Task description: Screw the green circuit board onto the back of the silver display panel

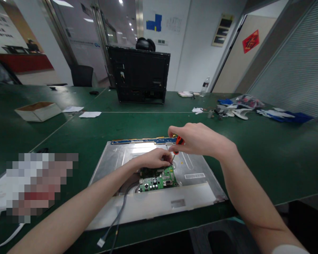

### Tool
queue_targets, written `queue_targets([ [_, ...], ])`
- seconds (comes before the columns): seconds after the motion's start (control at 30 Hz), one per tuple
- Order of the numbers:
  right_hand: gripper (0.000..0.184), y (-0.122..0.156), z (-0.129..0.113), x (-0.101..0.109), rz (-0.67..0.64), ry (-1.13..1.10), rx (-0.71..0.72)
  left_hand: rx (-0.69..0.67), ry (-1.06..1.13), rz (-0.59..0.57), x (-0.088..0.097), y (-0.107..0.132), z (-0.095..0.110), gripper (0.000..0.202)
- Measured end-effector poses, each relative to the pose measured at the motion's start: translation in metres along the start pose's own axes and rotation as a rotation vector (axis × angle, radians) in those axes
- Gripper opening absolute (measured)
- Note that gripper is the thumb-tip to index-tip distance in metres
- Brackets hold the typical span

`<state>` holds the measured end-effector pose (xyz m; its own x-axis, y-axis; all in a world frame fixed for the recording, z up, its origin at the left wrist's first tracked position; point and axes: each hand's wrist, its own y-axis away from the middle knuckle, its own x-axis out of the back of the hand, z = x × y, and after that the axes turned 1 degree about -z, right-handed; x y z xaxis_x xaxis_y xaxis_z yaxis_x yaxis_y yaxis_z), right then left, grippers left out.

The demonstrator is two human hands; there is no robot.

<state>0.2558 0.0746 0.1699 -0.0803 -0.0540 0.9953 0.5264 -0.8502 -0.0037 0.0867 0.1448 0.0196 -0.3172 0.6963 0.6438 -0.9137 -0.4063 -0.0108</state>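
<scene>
A bare metal monitor panel [201, 165] lies face down on the green table. A green circuit board [159, 181] sits on its near middle. My right hand [198, 139] is closed round an orange-handled screwdriver [178, 141], whose tip points down at the board's far right corner. My left hand [155, 158] rests on the board's far edge with fingers pinched near the screwdriver tip; what they hold is hidden. A grey cable [120, 215] runs from the board toward me.
A black monitor back cover [139, 74] stands upright at the table's far side. A cardboard box [38, 110] and papers [90, 114] lie at the left. Blue and white gloves and a bag [247, 102] are at the far right, a bottle [205, 86] behind.
</scene>
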Motion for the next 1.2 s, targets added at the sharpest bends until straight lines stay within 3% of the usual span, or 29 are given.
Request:
queue_targets([
  [0.17,0.023,0.0004,-0.0010,0.0004,-0.009,-0.012,0.031,0.015,-0.022,0.021,-0.0008,-0.0004,-0.0013,0.010],
  [0.27,0.027,0.0021,-0.0018,0.0008,0.000,-0.017,0.058,-0.001,-0.019,0.032,-0.0023,-0.0006,-0.0034,0.010],
  [0.5,0.027,-0.0015,-0.0014,0.0002,-0.012,0.020,-0.032,-0.003,-0.024,0.025,-0.0030,-0.0009,-0.0039,0.008],
  [0.77,0.027,0.0013,-0.0023,0.0011,0.006,0.000,0.040,0.002,-0.037,0.024,-0.0028,0.0005,-0.0016,0.008],
  [1.0,0.025,-0.0011,-0.0007,0.0006,-0.022,0.024,-0.024,0.015,-0.056,0.037,-0.0029,0.0002,-0.0005,0.009],
  [1.07,0.020,-0.0005,-0.0006,0.0002,-0.009,0.019,-0.005,0.013,-0.060,0.040,-0.0029,0.0000,-0.0008,0.008],
  [1.2,0.028,0.0009,-0.0006,0.0003,0.015,-0.022,0.056,0.000,-0.030,0.017,-0.0024,0.0007,0.0002,0.008],
])
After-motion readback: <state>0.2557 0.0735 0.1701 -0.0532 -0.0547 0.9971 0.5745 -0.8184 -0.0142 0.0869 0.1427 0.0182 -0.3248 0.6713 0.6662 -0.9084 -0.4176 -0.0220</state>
